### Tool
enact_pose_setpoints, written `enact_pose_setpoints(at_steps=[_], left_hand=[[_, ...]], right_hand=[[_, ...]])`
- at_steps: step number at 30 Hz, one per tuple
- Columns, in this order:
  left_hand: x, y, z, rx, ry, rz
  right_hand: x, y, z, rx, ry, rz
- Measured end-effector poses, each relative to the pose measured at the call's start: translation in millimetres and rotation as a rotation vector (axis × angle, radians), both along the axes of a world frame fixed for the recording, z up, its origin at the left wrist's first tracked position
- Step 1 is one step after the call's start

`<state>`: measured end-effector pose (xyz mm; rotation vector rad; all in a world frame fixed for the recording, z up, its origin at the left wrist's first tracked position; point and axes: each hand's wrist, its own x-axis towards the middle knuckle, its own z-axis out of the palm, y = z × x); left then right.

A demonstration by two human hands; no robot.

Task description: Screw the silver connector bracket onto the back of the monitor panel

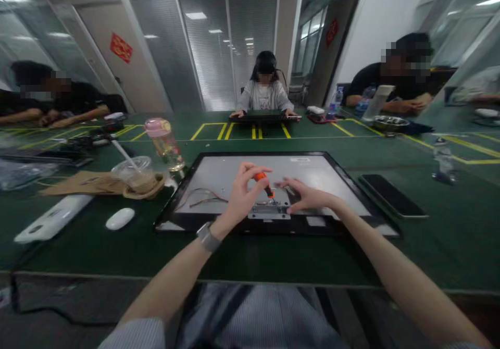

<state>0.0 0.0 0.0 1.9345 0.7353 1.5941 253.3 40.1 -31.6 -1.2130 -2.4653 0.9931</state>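
Observation:
My left hand (241, 194), with a watch at its wrist, grips the orange handle of a screwdriver (267, 186). The screwdriver tilts, its tip down at a metal bracket (269, 212) on the near edge of a flat display panel (211, 172). My right hand (307, 195) rests over the panel just right of the tip, fingers and thumb apart. Its thumb is at the bracket's right end. Thin wires (203, 201) lie loose across the panel's grey back, left of my left hand. Whatever the tip meets is too small to make out.
Left of the panel are a white mouse (120, 219), a white power strip (54, 219), a plastic cup (136, 174) and a pink-lidded bottle (164, 143). A black phone (392, 195) lies to the right, near a clear bottle (443, 161). Other people sit around the green table (219, 260).

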Motion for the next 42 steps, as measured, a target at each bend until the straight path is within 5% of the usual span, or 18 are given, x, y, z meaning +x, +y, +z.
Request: enact_pose_setpoints(at_steps=[13, 23, 29, 32, 36, 42], left_hand=[[1, -1, 2.7, 0.04, 0.021, -0.104], [7, -7, -5.6, 0.182, 0.064, -0.036], [9, -5, -8.1, 0.004, 0.048, -0.104], [6, -2, -8.9, 0.015, 0.099, -0.039], [5, 2, -10.1, 0.051, 0.1, -0.1], [4, -5, -1.8, 0.26, 0.215, 0.109]], right_hand=[[-1, -1, 6.5, -0.013, -0.021, -0.015], [-1, -1, 5.5, -0.013, -0.018, -0.009], [-1, -2, 6.3, -0.007, -0.023, -0.016], [-2, -2, 6.6, -0.006, -0.025, -0.019], [-2, -4, 8.5, -0.031, -0.036, -0.045], [-1, -3, 6.2, -0.003, -0.027, -0.016]])
